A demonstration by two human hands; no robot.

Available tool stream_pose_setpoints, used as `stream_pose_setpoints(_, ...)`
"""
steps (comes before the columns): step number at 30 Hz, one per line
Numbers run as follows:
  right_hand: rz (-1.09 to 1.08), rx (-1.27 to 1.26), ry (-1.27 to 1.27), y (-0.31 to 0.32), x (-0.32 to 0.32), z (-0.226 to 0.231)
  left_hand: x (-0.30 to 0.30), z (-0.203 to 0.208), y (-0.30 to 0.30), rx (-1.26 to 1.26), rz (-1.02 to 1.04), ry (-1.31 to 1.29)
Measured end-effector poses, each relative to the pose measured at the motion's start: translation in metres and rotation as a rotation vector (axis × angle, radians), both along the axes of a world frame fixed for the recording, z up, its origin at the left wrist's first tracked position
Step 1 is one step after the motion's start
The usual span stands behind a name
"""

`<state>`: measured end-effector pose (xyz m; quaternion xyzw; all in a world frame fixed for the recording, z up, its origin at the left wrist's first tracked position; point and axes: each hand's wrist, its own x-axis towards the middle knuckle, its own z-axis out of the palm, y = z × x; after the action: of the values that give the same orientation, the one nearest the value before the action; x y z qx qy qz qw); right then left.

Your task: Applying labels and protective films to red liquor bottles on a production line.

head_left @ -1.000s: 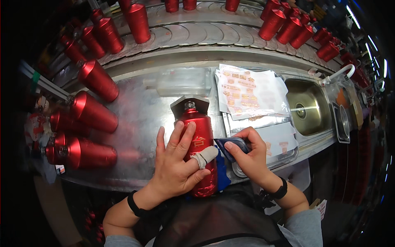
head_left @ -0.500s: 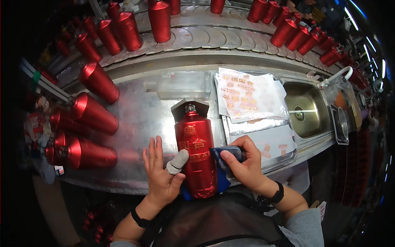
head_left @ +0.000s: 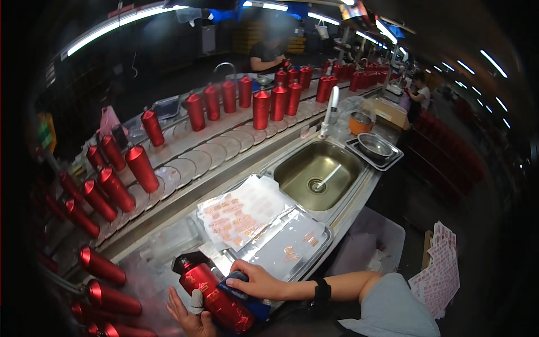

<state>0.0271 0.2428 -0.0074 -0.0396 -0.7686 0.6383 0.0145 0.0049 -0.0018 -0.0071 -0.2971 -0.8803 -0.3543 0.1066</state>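
A shiny red bottle (head_left: 218,295) with gold lettering lies tilted, its neck in a notched dark holder (head_left: 205,259) and blue cloth (head_left: 259,309) by its base. My left hand (head_left: 188,317) is beside the bottle's left side, fingers stretched out. A whitish finger cover (head_left: 196,301) sits on one of its fingers. In my right hand (head_left: 259,281) is a dark blue hand-sized pad (head_left: 238,279), gripped between thumb and fingers and pressed against the bottle's right side.
Printed transfer sheets (head_left: 241,216) lie on a metal tray (head_left: 320,241) near a sink (head_left: 317,174) with a white tap (head_left: 331,109). Several red bottles (head_left: 104,267) lie at left; others stand on a conveyor (head_left: 196,160). A co-worker (head_left: 266,59) sits beyond it.
My view has swung right and up, bringing the sink, the conveyor and other people further into sight. The bottle stays between my hands, the pad still at its right side.
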Motion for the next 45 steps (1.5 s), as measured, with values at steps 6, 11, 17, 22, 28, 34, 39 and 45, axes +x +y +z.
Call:
stream_pose_setpoints(6,-0.007,-0.214,-0.002,0.007,-0.002,-0.008,-0.017,0.023,0.015,-0.137,-0.016,0.102)
stream_pose_setpoints(11,-0.031,-0.305,-0.051,0.014,-0.001,-0.005,-0.024,0.054,0.031,-0.262,-0.079,0.115)
stream_pose_setpoints(17,-0.056,-0.385,-0.008,0.016,-0.004,-0.013,-0.003,0.058,0.028,-0.288,-0.110,0.052)
stream_pose_setpoints(22,0.029,-0.342,0.009,0.004,-0.010,0.027,0.017,0.031,0.008,-0.166,-0.083,0.039)
stream_pose_setpoints(28,0.120,-0.047,0.168,-0.021,-0.015,0.022,0.022,-0.001,-0.009,-0.040,0.033,-0.118)
stream_pose_setpoints(34,0.055,-0.013,0.054,-0.012,-0.009,0.005,0.025,-0.049,-0.035,0.186,0.133,-0.536)
stream_pose_setpoints(39,0.045,-0.139,-0.005,-0.020,-0.010,0.015,0.021,-0.040,-0.037,-0.003,0.029,-0.196)
stream_pose_setpoints(45,0.071,-0.097,-0.059,-0.028,-0.012,0.003,0.028,-0.060,-0.044,0.044,0.054,-0.255)
